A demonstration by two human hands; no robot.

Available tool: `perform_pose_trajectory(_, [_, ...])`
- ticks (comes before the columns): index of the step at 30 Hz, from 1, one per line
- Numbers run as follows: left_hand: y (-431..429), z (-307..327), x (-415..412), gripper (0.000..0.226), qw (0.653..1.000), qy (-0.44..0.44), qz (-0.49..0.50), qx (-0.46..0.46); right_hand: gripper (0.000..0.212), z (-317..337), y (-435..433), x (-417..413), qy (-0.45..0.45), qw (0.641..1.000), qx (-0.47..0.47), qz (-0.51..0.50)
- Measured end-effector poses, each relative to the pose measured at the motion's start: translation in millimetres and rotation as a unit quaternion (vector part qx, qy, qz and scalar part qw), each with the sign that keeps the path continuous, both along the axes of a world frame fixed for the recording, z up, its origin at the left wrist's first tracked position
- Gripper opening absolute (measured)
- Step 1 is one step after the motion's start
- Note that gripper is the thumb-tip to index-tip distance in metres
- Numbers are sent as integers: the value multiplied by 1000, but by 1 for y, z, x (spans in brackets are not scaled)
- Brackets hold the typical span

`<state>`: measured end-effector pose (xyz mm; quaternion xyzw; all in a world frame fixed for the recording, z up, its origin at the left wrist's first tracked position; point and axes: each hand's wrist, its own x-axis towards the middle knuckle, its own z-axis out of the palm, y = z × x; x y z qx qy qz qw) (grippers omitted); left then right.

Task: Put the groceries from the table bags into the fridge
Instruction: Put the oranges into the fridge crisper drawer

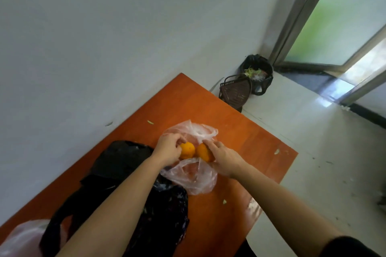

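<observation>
1. Pale bag [23, 238], worktop's near left corner. Thin film, blurred; contents cannot be told.

2. Black bag [117, 165]. Opaque, crumpled plastic, slumped flat, with the left forearm crossing over it. Risk: the arm may drag it on withdrawal, since the film is light and loose.

3. Left hand [168, 148]. Fingers are curled round the left orange [187, 150], which is round with a dimpled, matt skin. Risk: only part of the fruit is covered, so a loose hold could let it roll.

4. Clear bag [194, 177]. Translucent, wrinkled film lying open on the worktop, with flaps before and behind the fruit. Risk: the film may cling and lift with the oranges, or snag on a finger.

5. Right orange [203, 152]. It touches the left orange at the bag's mouth, and its shape looks slightly flattened. Risk: the two may knock apart as they are lifted.

6. Right hand [223, 158]. It is cupped over the right orange from the side, with fingers bent round it.

7. Worktop [240, 142]. Smooth orange-brown board with a few small scraps on it. Risk: its right edge is near, so a dropped orange would likely roll off to the floor.

8. Basket [236, 92]. Dark, slatted, on the floor beyond the worktop.

9. Bin [259, 73]. Black liner, with scraps inside.

The fridge is not in view, so the carry is not yet begun.
</observation>
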<state>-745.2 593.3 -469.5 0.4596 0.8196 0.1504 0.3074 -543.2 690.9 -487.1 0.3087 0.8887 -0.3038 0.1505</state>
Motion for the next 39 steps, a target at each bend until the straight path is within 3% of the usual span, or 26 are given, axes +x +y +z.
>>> perform_pose_trajectory(5, [9, -15, 11, 57, 990, 65, -14, -122, 87, -7, 0, 12, -45, 999, -4, -4])
perform_pose_trajectory(9, [15, -27, 14, 66, 968, 115, -56, -217, 87, -18, 6, 18, -66, 998, -9, -5])
perform_pose_trajectory(12, [15, -32, 12, 74, 970, 106, -53, -210, 90, -20, 12, 17, -60, 998, -24, 1])
perform_pose_trajectory(18, [8, 4, 4, 74, 993, 79, -24, -90, 79, 3, 23, 4, -61, 998, -7, -13])
perform_pose_trajectory(25, [-18, 87, 1, 69, 994, 93, 7, 60, 86, 73, 17, 10, 28, 994, 76, -70])
perform_pose_trajectory(32, [-35, 159, 53, 66, 937, 176, -19, 300, 83, 144, -26, 94, 181, 943, 192, -202])
perform_pose_trajectory(39, [13, 261, 196, 68, 884, 104, -112, 442, 82, 237, -58, 250, 236, 862, 287, -345])
